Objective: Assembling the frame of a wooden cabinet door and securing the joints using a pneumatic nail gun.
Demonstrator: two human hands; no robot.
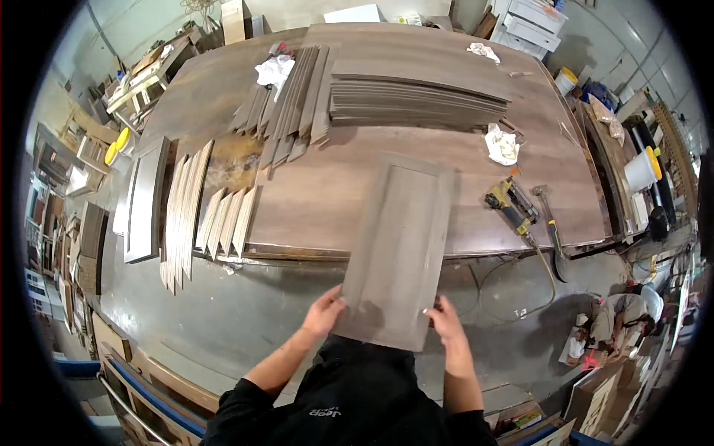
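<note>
We hold the cabinet door panel (398,249) by its near corners: left hand (323,312) and right hand (446,321) clamp its edges. Our fingertips are hidden under it; its far end overlaps the workbench (357,186).

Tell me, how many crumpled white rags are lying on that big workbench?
3: one rag at the far left by the slanted strips, one at the far right edge, one beside the yellow tool. More may be hidden.

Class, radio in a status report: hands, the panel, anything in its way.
Left hand and right hand grip the grey-brown rectangular wooden door panel by its near corners. Panel's far end over brown worktable. Yellow power tool alongside, apart.
</note>
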